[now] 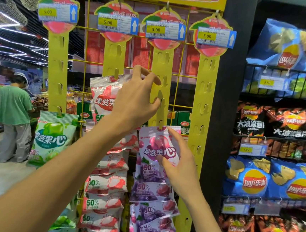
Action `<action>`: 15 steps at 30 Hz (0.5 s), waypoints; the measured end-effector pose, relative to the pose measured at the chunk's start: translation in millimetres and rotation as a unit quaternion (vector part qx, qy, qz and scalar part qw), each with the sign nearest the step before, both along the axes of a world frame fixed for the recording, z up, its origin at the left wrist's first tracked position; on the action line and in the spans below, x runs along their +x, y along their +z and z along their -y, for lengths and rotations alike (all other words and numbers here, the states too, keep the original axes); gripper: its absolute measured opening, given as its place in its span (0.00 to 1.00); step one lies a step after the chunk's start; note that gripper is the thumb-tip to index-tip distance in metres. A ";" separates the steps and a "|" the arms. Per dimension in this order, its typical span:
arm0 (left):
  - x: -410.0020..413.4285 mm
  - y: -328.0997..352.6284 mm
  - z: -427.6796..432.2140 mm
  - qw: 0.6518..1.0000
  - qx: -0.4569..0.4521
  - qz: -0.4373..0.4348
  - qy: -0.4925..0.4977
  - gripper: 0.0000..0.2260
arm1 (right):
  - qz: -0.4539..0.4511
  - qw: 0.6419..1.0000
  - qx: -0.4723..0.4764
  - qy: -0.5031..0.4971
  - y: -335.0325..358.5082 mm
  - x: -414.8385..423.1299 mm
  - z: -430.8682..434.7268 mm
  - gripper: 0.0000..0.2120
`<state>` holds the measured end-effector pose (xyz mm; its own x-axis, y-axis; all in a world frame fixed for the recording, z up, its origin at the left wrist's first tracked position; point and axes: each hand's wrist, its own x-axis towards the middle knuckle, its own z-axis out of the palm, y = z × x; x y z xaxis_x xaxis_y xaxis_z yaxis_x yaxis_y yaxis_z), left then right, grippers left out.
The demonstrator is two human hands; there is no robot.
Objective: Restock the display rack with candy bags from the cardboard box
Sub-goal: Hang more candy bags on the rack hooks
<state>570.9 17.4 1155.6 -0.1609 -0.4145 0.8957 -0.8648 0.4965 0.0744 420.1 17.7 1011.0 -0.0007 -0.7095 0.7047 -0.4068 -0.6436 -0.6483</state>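
The yellow display rack (203, 109) carries four hanging strips with 5.00 price tags. A purple candy bag (153, 140) hangs from a hook on the third strip (162, 61), topping a column of purple bags. My right hand (178, 166) holds this bag at its right side, thumb on the front and index finger along its top edge. My left hand (138, 99) is raised higher, fingers apart and empty, with fingertips touching the third strip above the bag. White-and-pink candy bags (102, 96) fill the second strip, and a green candy bag (51, 138) hangs on the first. The cardboard box is out of view.
The fourth strip (206, 94) has bare hooks. To the right, black wire shelves (276, 138) hold Lay's chip bags. A person in a green shirt (14, 107) stands at the left in the aisle by other shelves.
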 end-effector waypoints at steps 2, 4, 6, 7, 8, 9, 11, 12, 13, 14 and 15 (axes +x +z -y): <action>0.1 -2.1 0.3 1.000 -0.003 0.002 0.001 0.15 | -0.010 1.000 -0.011 -0.017 -0.5 0.9 -1.4 0.35; 0.1 -3.9 1.0 1.000 -0.008 0.003 -0.002 0.15 | -0.025 0.998 -0.023 -0.043 -0.5 2.7 -2.0 0.35; 0.3 -5.5 1.7 1.000 -0.008 0.004 -0.004 0.15 | -0.032 0.997 -0.026 -0.067 -1.0 5.8 -2.6 0.35; 0.1 -6.7 2.1 1.000 -0.007 0.004 -0.005 0.15 | -0.034 0.996 -0.028 -0.078 -2.0 7.5 -2.7 0.35; 0.0 -8.2 2.2 1.000 -0.007 0.006 -0.005 0.15 | -0.039 0.995 -0.028 -0.089 -3.3 9.7 -2.8 0.35; 0.2 -9.6 1.9 1.000 -0.005 0.008 -0.005 0.15 | -0.044 0.994 -0.027 -0.100 -4.6 12.2 -3.1 0.35; 0.8 -12.4 0.4 1.000 0.000 0.017 -0.010 0.16 | -0.064 0.990 -0.015 -0.122 -5.9 16.4 -3.7 0.36; 1.9 -14.0 -1.0 1.000 0.004 0.024 -0.016 0.17 | -0.085 0.987 -0.004 -0.138 -5.9 17.6 -4.1 0.37; 3.7 -15.8 -2.9 0.999 0.005 0.031 -0.023 0.18 | -0.110 0.982 0.005 -0.156 -5.2 18.5 -4.9 0.38; 5.8 -17.8 -5.2 0.999 0.002 0.038 -0.028 0.18 | -0.135 0.976 0.013 -0.170 -4.3 18.6 -5.8 0.39; 8.2 -20.2 -7.9 0.998 -0.004 0.046 -0.032 0.18 | -0.156 0.971 0.019 -0.182 -2.8 18.6 -7.4 0.40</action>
